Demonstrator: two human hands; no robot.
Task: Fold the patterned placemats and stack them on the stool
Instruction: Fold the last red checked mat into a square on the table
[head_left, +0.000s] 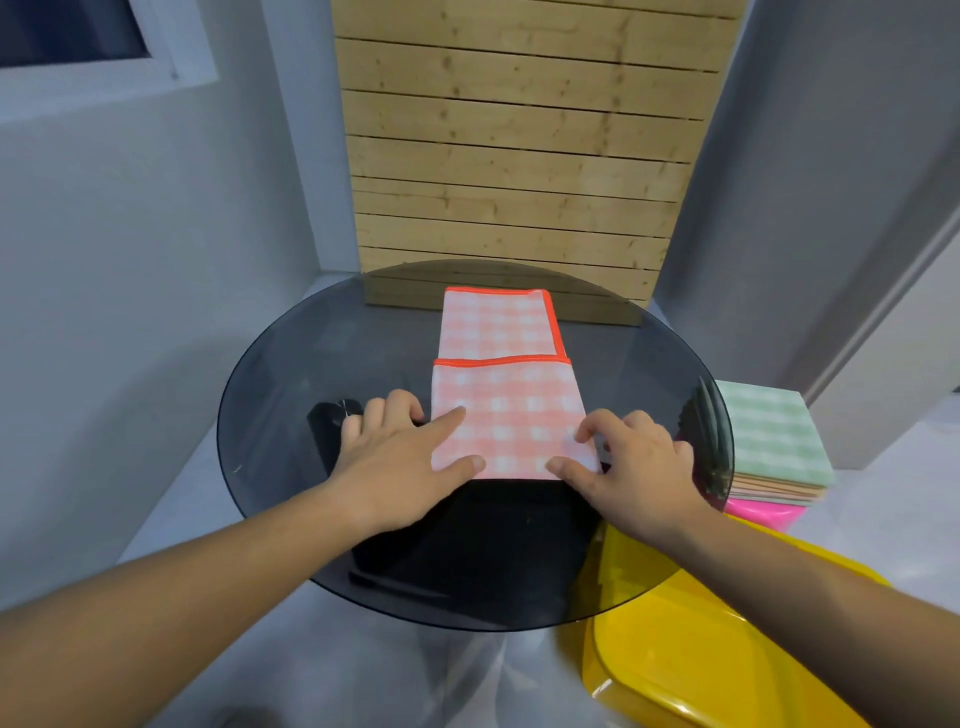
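— Why are both hands down on the cloth like that?

— To pin the fold, I'd say. The left hand (400, 457) lies flat and open, fingers spread over the near-left corner of the pink checked placemat (504, 395). The right hand (628, 462) pinches the near-right corner, lifting it a little.

— And the cloth itself?

— Thin, soft weave with an orange hem, doubled so the near flap overlaps the far half, on the smooth smoky glass table (291, 364).

— Where do finished ones go?

— Just right of the right hand: a neat square stack of folded placemats (774, 447), green check on top, on the glossy pink stool (763, 514).
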